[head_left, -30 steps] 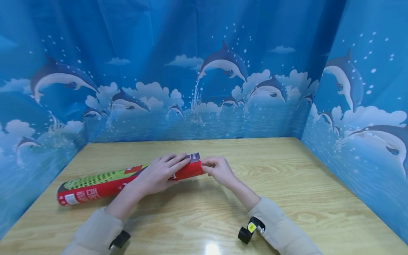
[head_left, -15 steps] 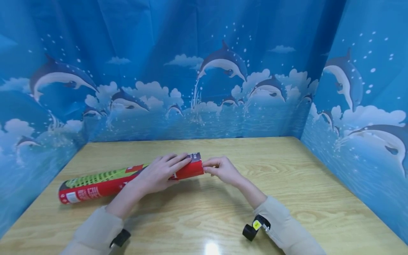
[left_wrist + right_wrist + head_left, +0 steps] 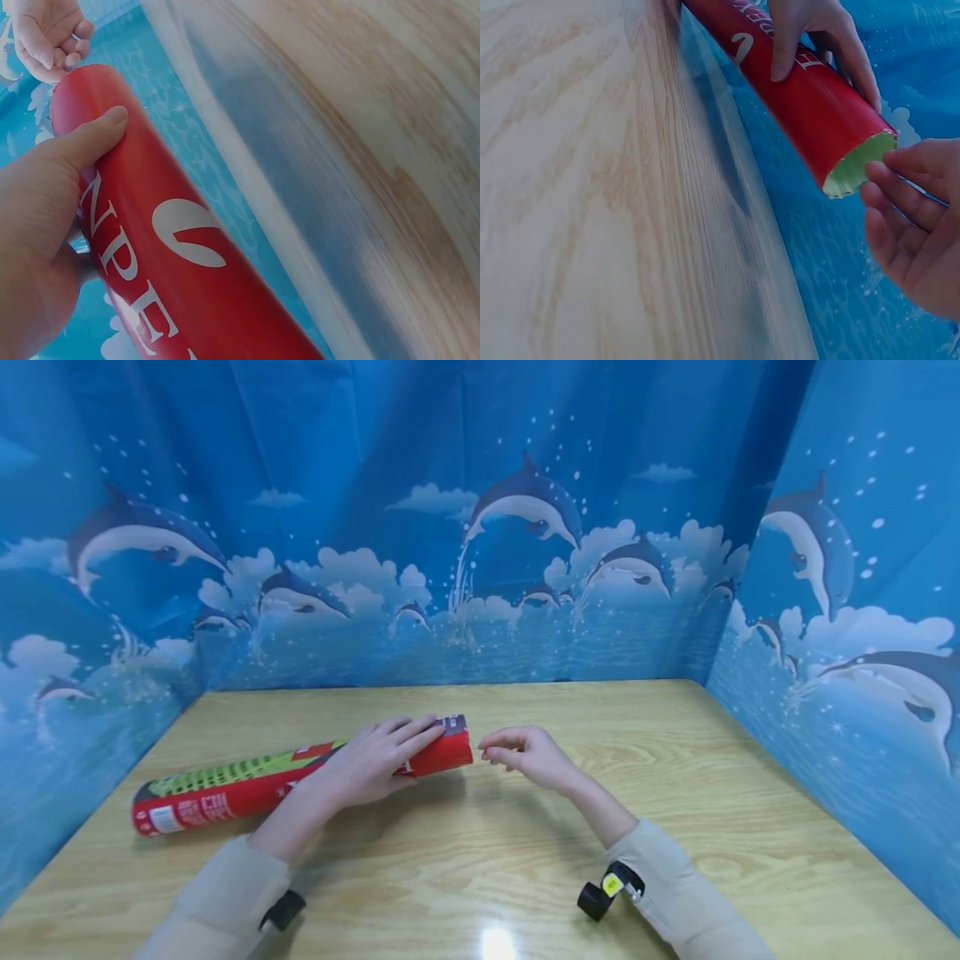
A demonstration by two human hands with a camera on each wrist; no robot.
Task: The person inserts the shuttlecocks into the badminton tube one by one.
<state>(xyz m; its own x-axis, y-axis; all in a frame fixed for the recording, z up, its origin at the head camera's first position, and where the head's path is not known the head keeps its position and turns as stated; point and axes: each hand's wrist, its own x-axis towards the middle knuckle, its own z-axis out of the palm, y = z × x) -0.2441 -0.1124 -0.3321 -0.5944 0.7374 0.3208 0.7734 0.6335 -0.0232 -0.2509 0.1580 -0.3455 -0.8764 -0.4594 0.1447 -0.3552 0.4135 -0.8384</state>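
Note:
A long red cardboard tube with a green dotted panel and white lettering slants across the table's left half. Its right end is raised above the wood, with a shadow beneath. My left hand grips it near that raised end; the thumb lies along the lettered side in the left wrist view. Just off the tube's mouth is my right hand, fingers loosely bent and holding nothing. Seen from the right wrist, the tube's end is uncapped, pale green inside, with a ragged rim right by the fingertips.
The wood-grain table runs back to a blue dolphin-print curtain, which also encloses the right and left sides. Small black cameras are strapped at both sleeves, one by the right sleeve.
My right hand has drawn back to the right, off the tube's end. The tube and my left hand have shifted slightly left.

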